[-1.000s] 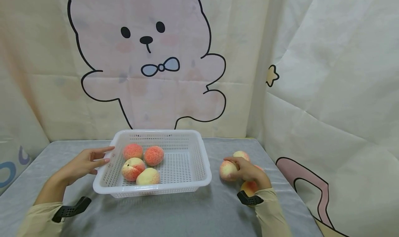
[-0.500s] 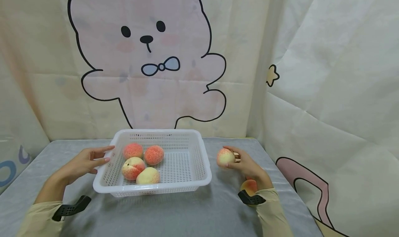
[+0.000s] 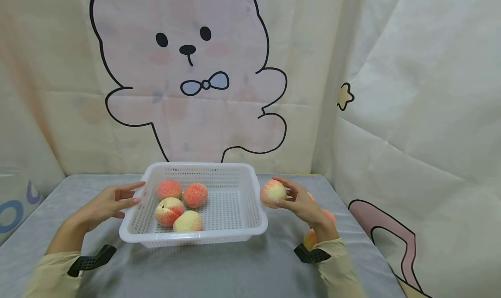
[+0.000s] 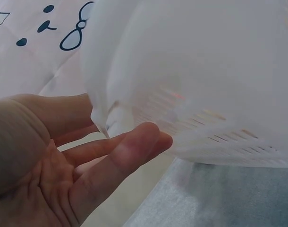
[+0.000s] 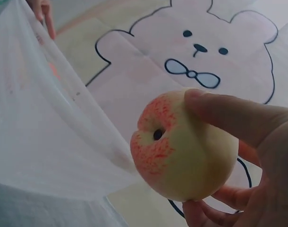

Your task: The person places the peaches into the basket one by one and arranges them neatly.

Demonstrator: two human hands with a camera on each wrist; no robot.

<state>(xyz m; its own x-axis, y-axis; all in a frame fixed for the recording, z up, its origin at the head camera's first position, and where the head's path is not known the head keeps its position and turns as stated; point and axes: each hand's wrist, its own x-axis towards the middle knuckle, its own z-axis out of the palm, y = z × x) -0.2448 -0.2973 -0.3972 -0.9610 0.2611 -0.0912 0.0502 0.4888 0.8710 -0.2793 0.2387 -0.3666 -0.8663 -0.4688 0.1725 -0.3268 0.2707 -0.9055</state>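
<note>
Since the earlier head frames, right hand (image 3: 303,203) and its peach (image 3: 270,194) have left the loose pile and moved over to the basket (image 3: 231,233), now at its right rim; left hand (image 3: 102,207) still at the left rim. Right hand grip: peach held, thumb on one side, fingers on the other. Left hand: fingers spread, mostly straight, at the rim; can't tell if it grips.

Head view only: basket interior, four peaches (image 3: 169,212) bunched toward its left side, two orange-red, one pale with a red blush, one mostly yellow. Also three more peaches (image 3: 328,215) on the grey table (image 3: 203,272), partly hidden behind the right arm.

Right wrist view only: the held peach's dimple with a dark spot in it, red speckling around, rest smooth pale yellow. Left hand fingertips show past the basket edge too. Can't tell if peach touches basket.

Left wrist view: outer basket wall close up, slots low down, faint orange showing through; contents too blurred to count.
</note>
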